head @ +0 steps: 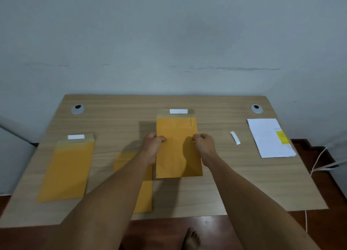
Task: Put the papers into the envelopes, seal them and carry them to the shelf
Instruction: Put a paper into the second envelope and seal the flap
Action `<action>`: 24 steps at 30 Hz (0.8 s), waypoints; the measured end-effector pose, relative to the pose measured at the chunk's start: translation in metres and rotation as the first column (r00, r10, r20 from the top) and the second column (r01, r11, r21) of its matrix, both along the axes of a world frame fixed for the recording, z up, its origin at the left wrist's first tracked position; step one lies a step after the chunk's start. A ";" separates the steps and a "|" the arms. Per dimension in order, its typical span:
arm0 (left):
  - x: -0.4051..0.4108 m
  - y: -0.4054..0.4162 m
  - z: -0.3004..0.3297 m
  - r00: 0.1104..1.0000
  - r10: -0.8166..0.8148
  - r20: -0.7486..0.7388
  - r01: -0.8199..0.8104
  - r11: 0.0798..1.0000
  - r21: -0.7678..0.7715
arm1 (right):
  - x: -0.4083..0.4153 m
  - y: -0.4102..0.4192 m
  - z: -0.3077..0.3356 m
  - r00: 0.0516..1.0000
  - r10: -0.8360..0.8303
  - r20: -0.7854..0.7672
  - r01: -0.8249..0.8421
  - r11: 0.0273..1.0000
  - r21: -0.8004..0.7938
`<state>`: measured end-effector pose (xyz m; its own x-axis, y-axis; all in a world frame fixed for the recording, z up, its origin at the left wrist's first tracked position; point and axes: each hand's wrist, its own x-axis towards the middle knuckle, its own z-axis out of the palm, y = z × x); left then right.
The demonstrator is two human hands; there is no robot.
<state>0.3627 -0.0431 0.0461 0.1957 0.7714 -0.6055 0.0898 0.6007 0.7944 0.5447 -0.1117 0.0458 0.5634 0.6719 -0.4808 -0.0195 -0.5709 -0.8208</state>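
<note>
We note the wooden desk as the work surface, set against a grey wall. Four sheet items lie on it: the middle envelope with its flap open away from us, a second envelope at the left, a third partly under our left arm, and white papers well apart at the right. Left hand grips the middle envelope's left edge, thumb on top; right hand pinches its right edge. We judge the envelope light, thin, floppy and easily creased; holding both long edges keeps it flat. A peeled strip lies between the envelope and the papers
</note>
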 end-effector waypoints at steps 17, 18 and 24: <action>0.085 -0.015 0.009 0.961 -0.249 -0.120 0.258 0.964 0.064 | 0.136 0.038 0.050 0.620 0.698 0.358 -0.700 0.698 -0.149; 0.083 -0.014 0.009 0.958 -0.253 -0.135 0.263 0.963 0.062 | 0.136 0.035 0.048 0.646 0.686 0.334 -0.689 0.713 -0.131; 0.048 0.003 -0.001 0.942 -0.175 -0.286 0.207 0.975 0.085 | 0.154 0.023 0.033 0.863 0.494 0.104 -0.496 0.868 0.000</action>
